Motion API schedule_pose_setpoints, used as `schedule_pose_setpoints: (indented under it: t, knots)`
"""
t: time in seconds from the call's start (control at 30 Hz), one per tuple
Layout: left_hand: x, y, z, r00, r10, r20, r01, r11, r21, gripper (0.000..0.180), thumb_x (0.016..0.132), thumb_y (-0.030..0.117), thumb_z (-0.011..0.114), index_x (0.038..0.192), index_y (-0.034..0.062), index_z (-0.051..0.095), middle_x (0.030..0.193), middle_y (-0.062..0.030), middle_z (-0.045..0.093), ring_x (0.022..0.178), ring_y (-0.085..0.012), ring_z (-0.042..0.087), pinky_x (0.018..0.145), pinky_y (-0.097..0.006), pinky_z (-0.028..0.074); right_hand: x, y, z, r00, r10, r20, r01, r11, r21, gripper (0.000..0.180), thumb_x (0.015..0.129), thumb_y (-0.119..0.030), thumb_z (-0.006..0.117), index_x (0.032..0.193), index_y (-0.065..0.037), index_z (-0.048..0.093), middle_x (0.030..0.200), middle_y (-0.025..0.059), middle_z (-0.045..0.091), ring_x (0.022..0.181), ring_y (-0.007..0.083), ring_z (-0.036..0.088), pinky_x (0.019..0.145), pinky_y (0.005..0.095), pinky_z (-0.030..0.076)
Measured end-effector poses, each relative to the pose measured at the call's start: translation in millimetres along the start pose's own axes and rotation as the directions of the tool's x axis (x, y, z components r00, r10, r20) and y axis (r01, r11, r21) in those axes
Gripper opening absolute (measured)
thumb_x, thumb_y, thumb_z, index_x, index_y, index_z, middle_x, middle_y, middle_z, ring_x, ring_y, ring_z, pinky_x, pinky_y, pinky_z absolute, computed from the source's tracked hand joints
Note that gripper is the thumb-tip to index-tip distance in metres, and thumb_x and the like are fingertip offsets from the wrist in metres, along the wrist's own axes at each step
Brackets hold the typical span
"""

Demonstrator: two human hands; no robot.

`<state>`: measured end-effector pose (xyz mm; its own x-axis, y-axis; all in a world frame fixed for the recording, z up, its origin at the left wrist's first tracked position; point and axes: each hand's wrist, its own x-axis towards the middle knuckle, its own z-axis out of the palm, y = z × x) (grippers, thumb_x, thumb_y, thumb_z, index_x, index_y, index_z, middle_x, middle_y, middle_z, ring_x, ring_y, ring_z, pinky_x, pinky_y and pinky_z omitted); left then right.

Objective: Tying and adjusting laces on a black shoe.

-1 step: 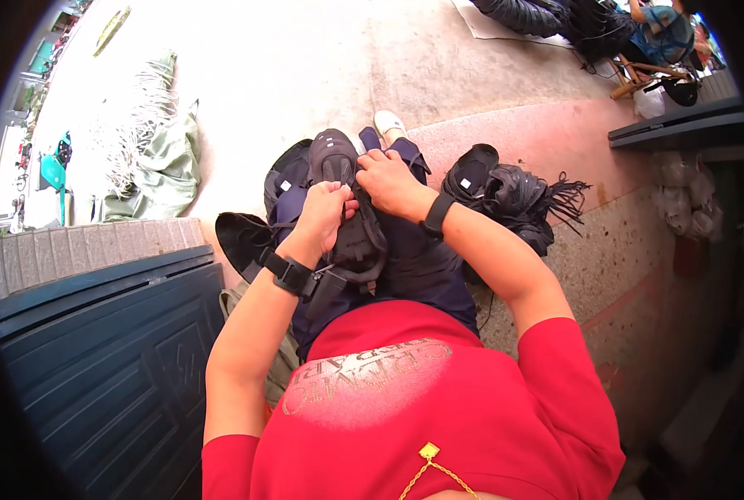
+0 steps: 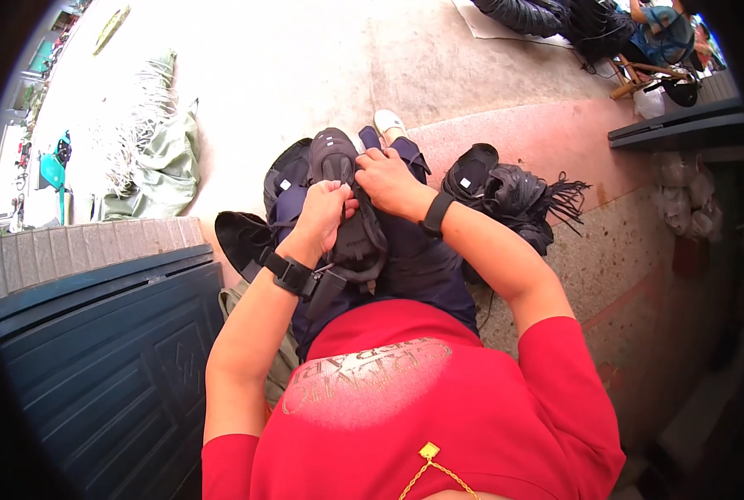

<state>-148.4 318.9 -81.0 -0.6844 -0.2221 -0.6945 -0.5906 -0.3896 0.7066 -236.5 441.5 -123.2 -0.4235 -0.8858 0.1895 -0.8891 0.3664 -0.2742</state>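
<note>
A black shoe upper (image 2: 334, 152) lies lengthwise over my dark-trousered lap, its rounded toe pointing away from me. My left hand (image 2: 326, 212) is above its middle, thumb and fingertips pinched together; whatever they hold is too small to make out. At the upper's right edge my right hand (image 2: 389, 179) has its fingers curled in and closed on the edge, the fingertips partly hidden. Another black shoe upper (image 2: 284, 185) rests just to the left, partly under the first, and a further black piece (image 2: 243, 242) lies beside my left wrist.
A heap of dark shoe uppers with dangling laces (image 2: 518, 196) sits to my right. Far left, pale laces (image 2: 143, 125) lie by a grey-green sack (image 2: 168, 171). A blue door panel (image 2: 114, 342) stands at the left. Another person (image 2: 668, 33) sits far right beside dark bundles (image 2: 526, 15).
</note>
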Motion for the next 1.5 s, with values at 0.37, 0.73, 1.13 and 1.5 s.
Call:
schedule_pose_setpoints:
  t: [0.37, 0.73, 1.13, 1.5]
  knots:
    - [-4, -2, 1, 0.982, 0.113, -0.153, -0.100, 0.991, 0.092, 0.015, 0.088, 0.011, 0.045, 0.097, 0.0011, 0.051, 0.072, -0.0045, 0.056, 0.062, -0.0100, 0.054, 0.054, -0.022, 0.044, 9, -1, -2, 0.999, -0.008, 0.048, 0.006, 0.999, 0.032, 0.009, 0.070, -0.018, 0.059, 0.072, -0.011, 0.063, 0.080, 0.0039, 0.057, 0.086, 0.0207, 0.052, 0.074, 0.0376, 0.038]
    - [11, -18, -29, 0.843, 0.524, 0.119, -0.379, 0.423, 0.823, 0.016, 0.074, 0.014, 0.058, 0.077, 0.0000, 0.065, 0.071, -0.0145, 0.062, 0.067, -0.0235, 0.061, 0.064, -0.033, 0.047, -2, -14, -10, 0.975, 0.009, 0.221, -0.019, 0.999, 0.045, 0.031, 0.077, -0.032, 0.053, 0.078, -0.003, 0.063, 0.081, 0.0125, 0.059, 0.091, 0.0266, 0.053, 0.071, 0.0401, 0.042]
    - [0, -15, 9, 0.856, 0.511, 0.079, -0.149, 0.097, 0.984, 0.022, 0.074, 0.026, 0.059, 0.074, 0.0034, 0.059, 0.075, -0.0152, 0.061, 0.072, -0.0325, 0.061, 0.063, -0.042, 0.048, -7, 12, 14, 0.992, -0.076, 0.097, 0.028, 0.906, 0.423, 0.019, 0.073, -0.018, 0.051, 0.075, -0.001, 0.061, 0.076, 0.0175, 0.058, 0.077, 0.0337, 0.056, 0.071, 0.0410, 0.045]
    - [-56, -17, -20, 0.811, 0.542, 0.221, -0.286, 0.038, 0.957, 0.019, 0.079, 0.019, 0.047, 0.072, 0.0020, 0.052, 0.068, -0.0183, 0.058, 0.064, -0.0337, 0.059, 0.058, -0.042, 0.047, -32, -31, -16, 0.989, 0.072, -0.127, -0.030, 0.951, 0.309, 0.034, 0.071, -0.019, 0.064, 0.103, -0.007, 0.056, 0.095, 0.0108, 0.055, 0.087, 0.0278, 0.052, 0.073, 0.0372, 0.043]
